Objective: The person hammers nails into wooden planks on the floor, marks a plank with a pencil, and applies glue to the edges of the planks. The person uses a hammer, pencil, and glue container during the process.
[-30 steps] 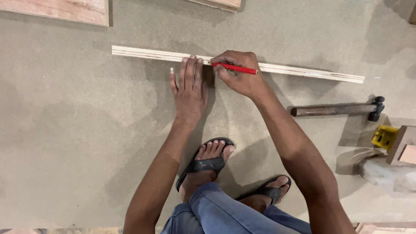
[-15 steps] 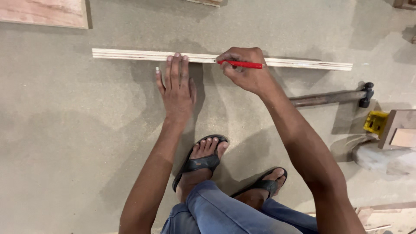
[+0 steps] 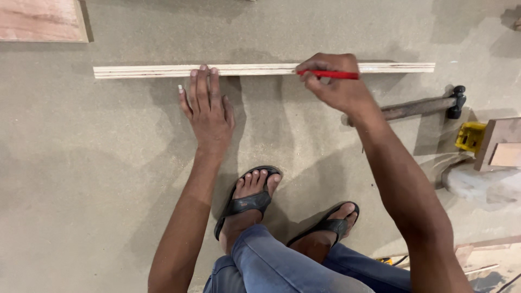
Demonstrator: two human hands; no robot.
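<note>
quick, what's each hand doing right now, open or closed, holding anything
Left hand: open, flat on the floor, fingertips touching the wooden strip.
Right hand: closed on a red pencil, tip at the strip.

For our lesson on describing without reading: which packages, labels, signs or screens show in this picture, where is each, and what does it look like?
No packages, labels, signs or screens show.
Nearest to one: a small yellow boxy object, at the right beside a wooden block; what it is cannot be told.
The left hand lies flat on the floor, fingertips on the long pale wood strip.
The right hand holds a red pencil on the strip.
</note>
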